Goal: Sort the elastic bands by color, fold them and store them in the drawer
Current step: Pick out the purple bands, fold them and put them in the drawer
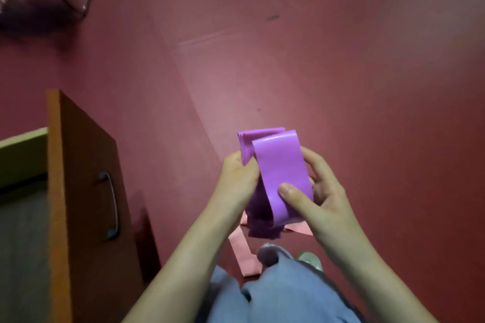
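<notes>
Head-camera view: a person standing over a dark red floor folds a glossy purple elastic band at waist height. The left hand is closed around the gathered layers on the band's far side, apparently to keep the finished folds from slipping. The right hand is clamped on the outer flap, thumb on top and fingers behind, seemingly flattening the next fold against the stack. The band's loose end hangs below both hands. A pale pink elastic band lies on the floor beneath the hands, near the person's feet, seemingly awaiting its turn. Left of the left hand, an orange-brown wooden drawer front with a metal handle stands pulled open, likely ready to receive the folded band.
</notes>
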The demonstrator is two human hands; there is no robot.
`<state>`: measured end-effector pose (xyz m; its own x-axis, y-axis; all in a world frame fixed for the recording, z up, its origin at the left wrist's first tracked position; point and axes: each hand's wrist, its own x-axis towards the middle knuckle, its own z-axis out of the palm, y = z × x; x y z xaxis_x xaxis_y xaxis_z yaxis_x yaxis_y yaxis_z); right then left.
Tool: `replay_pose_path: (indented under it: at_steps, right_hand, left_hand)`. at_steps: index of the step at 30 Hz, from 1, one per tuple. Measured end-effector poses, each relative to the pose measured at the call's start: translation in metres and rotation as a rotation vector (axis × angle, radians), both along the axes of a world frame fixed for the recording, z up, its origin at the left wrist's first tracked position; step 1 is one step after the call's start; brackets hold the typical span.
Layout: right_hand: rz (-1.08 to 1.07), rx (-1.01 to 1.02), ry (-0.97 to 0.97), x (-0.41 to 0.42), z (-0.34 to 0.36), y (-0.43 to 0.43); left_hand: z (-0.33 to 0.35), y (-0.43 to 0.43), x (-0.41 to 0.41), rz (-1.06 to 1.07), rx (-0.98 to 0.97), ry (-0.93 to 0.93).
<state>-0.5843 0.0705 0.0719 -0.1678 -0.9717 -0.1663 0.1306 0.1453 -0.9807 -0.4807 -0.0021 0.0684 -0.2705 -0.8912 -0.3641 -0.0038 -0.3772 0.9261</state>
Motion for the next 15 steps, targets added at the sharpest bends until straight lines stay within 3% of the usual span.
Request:
replay_pose_path:
  at_steps: [8,15]
  right_hand:
    - [-0.071,-0.091,0.211,0.044,0.073,0.041]
    - [-0.150,-0.110,0.476,0.074,0.111,0.095]
  left_hand:
    - [0.082,0.054,0.021,0.153,0.009,0.018]
    - [0.121,0.107,0.037,0.158,0.003,0.250]
